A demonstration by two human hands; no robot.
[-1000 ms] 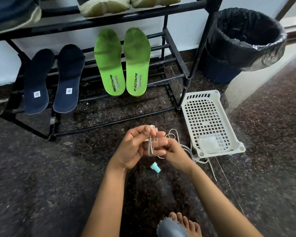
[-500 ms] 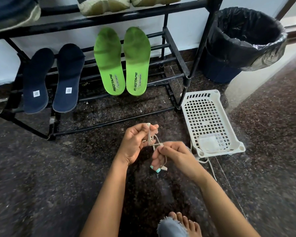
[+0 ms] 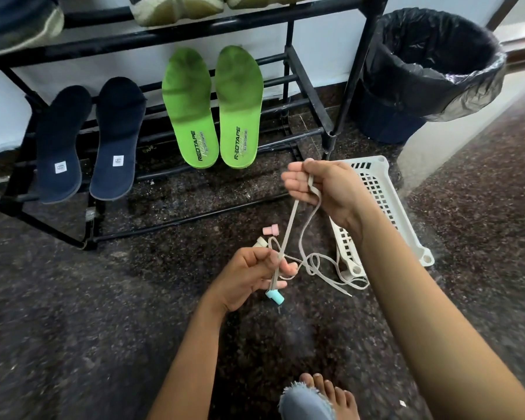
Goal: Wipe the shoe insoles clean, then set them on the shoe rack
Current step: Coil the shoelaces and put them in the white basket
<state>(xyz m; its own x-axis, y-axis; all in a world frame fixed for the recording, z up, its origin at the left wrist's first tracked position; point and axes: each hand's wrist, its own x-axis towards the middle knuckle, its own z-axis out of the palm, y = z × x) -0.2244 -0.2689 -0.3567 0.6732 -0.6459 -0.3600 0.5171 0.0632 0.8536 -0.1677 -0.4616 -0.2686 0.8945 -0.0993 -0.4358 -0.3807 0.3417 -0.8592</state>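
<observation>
Both hands grasp a beige shoelace (image 3: 288, 228) at centre frame. The right hand (image 3: 325, 189), higher, curls round its loop; the left hand (image 3: 249, 277) pinches it lower down. Green insoles (image 3: 191, 107) and navy insoles (image 3: 115, 140) lean on the shoe rack (image 3: 170, 28) at upper left, well apart from the fingers. A white basket (image 3: 385, 201) lies behind the right wrist.

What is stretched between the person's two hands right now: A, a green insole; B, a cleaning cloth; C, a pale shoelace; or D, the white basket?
C: the left hand and right hand both grip the pale shoelace, pulled taut between them; the green insoles lean on the shoe rack.
</observation>
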